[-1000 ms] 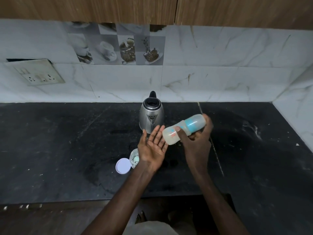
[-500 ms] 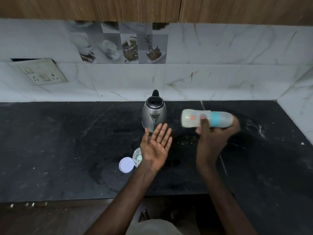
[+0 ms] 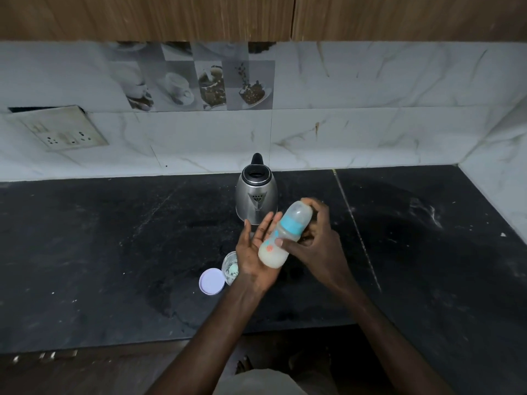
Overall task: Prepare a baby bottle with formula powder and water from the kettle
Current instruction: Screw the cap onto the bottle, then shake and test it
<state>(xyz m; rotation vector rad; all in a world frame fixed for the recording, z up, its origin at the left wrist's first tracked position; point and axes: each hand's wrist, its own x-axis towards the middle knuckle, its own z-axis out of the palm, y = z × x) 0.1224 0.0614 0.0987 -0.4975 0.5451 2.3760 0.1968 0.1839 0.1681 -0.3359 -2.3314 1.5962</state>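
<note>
R hand (image 3: 316,240) is wrapped round the capped baby bottle (image 3: 282,238), tilted, its milky base touching the palm of the L hand (image 3: 256,252), fingers spread flat, just in front of the kettle (image 3: 256,195). Risk: grip sits high near the blue collar, so a hard tap could slip the bottle or leak formula; L forearm could also knock the open formula jar (image 3: 230,266) w/ its lid (image 3: 211,281) beside it.

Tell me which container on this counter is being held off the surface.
The baby bottle, gripped by the right hand; kettle and small jar stand on the counter.
</note>
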